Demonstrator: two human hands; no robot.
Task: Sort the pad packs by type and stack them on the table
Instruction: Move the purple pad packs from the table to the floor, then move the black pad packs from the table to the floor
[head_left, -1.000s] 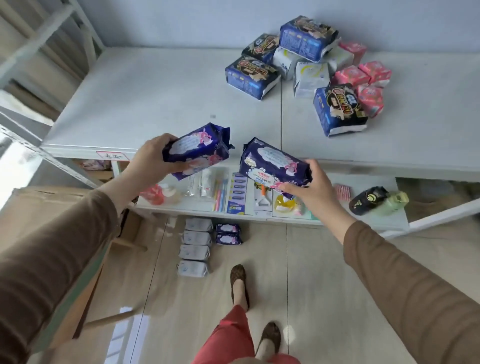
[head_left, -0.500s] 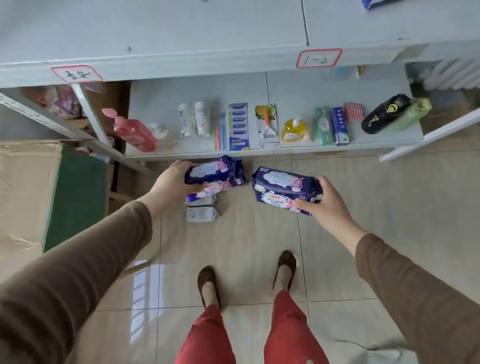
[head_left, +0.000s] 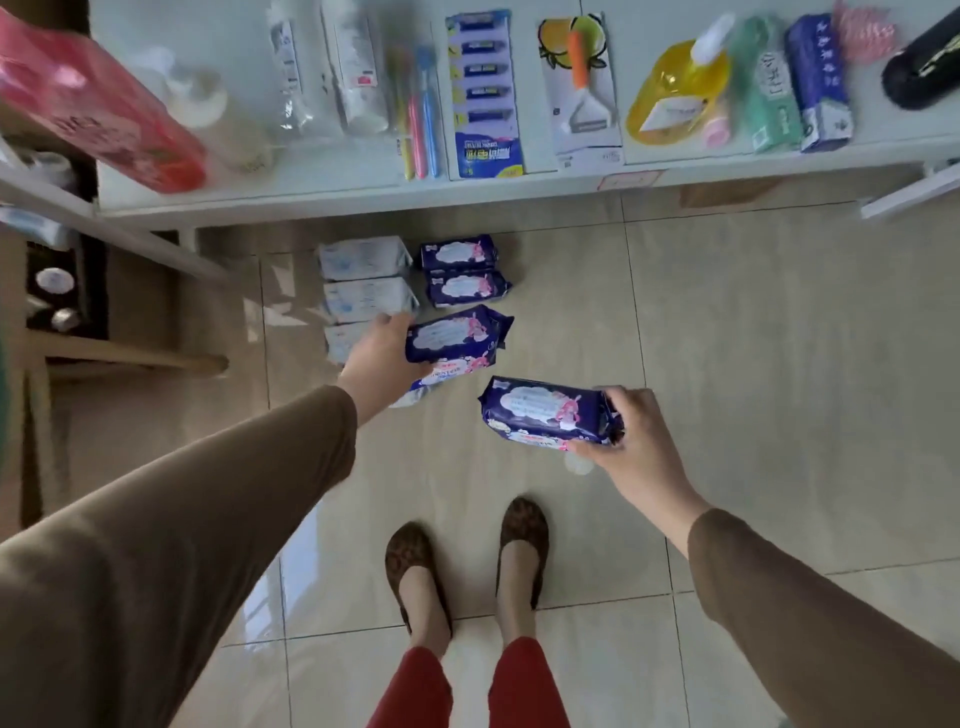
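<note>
Head view: both hands reach down; left hand (head_left: 382, 358) grips purple pack (head_left: 457, 338), right hand (head_left: 631, 441) grips second purple pack (head_left: 545, 413).

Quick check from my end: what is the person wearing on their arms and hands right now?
Both arms are covered by long, plain brown sleeves, the left sleeve and the right sleeve, each ending at the wrist. The left hand and right hand are bare: no gloves, and no rings, watch or markings visible.
</note>
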